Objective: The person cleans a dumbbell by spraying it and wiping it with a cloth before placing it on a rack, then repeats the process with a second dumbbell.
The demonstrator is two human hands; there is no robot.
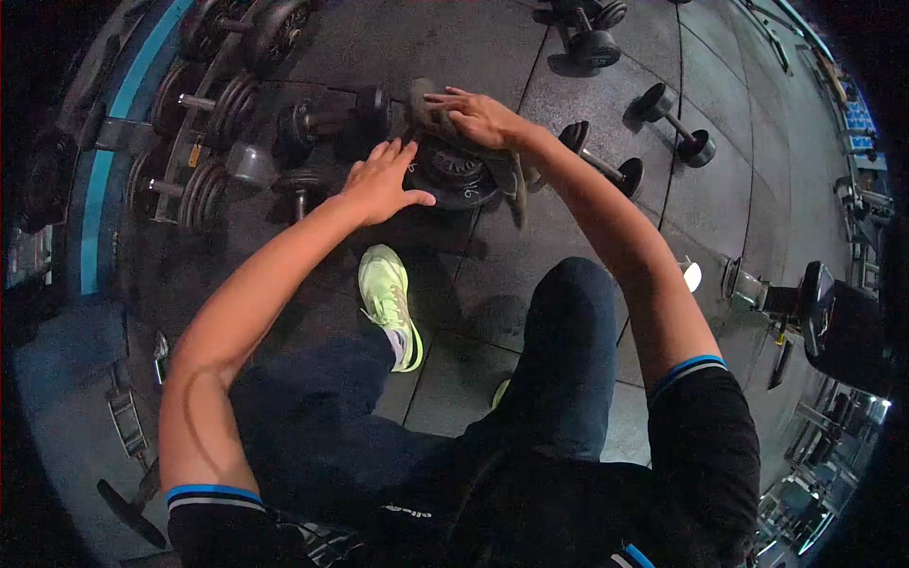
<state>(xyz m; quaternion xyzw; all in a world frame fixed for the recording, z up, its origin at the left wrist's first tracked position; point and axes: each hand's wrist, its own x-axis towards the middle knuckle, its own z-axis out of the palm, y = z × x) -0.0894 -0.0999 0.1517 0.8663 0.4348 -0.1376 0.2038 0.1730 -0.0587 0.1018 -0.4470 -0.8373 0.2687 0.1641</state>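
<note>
A round black weight plate (467, 197) with raised lettering lies on the floor in front of me. My left hand (377, 185) rests at its left edge, fingers stretched out and thumb apart. Over the plate's upper part, my right hand (480, 120) presses on a grey-brown cloth (513, 180), its fingers bent over the fabric. One end of the cloth hangs down past the plate's right side, and another bunches beyond my fingertips. Cloth and hands hide the far part of the plate.
Dumbbells (333, 120) stand left of the plate, near a rack of weight plates (204, 194). More dumbbells (674, 125) lie to the right and at the far side. My shoe (386, 289) is close below the plate on the tiled rubber floor (473, 379).
</note>
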